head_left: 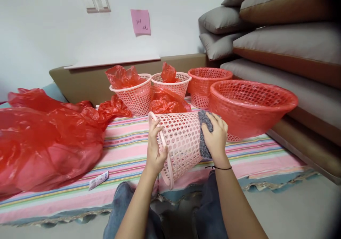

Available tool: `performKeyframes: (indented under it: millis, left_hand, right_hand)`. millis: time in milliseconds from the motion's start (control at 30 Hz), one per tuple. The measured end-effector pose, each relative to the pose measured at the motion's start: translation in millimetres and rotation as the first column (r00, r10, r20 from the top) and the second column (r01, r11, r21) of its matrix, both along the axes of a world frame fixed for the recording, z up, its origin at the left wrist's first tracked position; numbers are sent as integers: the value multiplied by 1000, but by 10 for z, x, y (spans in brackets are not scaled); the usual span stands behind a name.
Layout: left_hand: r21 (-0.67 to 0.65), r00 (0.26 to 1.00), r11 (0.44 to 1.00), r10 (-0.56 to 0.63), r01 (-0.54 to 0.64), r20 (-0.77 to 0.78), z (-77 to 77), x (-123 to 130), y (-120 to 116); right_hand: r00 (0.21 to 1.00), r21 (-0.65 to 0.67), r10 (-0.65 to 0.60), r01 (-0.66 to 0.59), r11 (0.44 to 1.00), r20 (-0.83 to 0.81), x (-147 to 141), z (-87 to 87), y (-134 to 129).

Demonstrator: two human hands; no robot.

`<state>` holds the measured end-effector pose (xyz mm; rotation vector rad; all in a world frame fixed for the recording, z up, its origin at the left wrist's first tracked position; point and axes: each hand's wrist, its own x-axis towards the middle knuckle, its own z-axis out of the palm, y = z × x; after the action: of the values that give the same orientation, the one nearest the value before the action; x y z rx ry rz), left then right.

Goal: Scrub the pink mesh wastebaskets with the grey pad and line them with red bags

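Note:
A pink perforated plastic basket (183,136) lies on its side in the air above my knees, its open rim facing left. My left hand (156,148) grips that rim, thumb outside and fingers over the edge. At the basket's base, on the right, my right hand (217,136) presses a dark grey cloth (204,143) against the holed wall. The fingers of my right hand curve over the cloth, and a thin black band circles the wrist.
Behind stand two pink baskets (138,98) with red bags inside and two baskets wrapped in red plastic (239,114). A large heap of red bags (50,143) lies left, near a small label (98,180). Grey cushions (293,40) are stacked right.

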<state>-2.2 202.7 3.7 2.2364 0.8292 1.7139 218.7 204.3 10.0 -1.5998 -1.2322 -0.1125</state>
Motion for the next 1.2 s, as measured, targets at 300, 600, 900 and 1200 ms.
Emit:
performKeyframes:
  millis: [300, 600, 900, 1200]
  left_hand:
    - [32, 1000, 999, -15, 14, 20, -52, 10, 44]
    - [43, 997, 999, 5, -1, -76, 11, -28, -78]
    - [22, 998, 1000, 19, -17, -60, -53, -9, -8]
    - [-7, 997, 1000, 6, -7, -82, 22, -108, -62]
  right_hand:
    - [826, 29, 445, -483, 875, 347, -733, 286, -436]
    - [996, 14, 56, -57, 998, 76, 196, -84, 47]
    - [914, 54, 270, -300, 952, 303, -555, 154, -332]
    - [950, 60, 215, -234, 970, 228, -250, 51, -144]
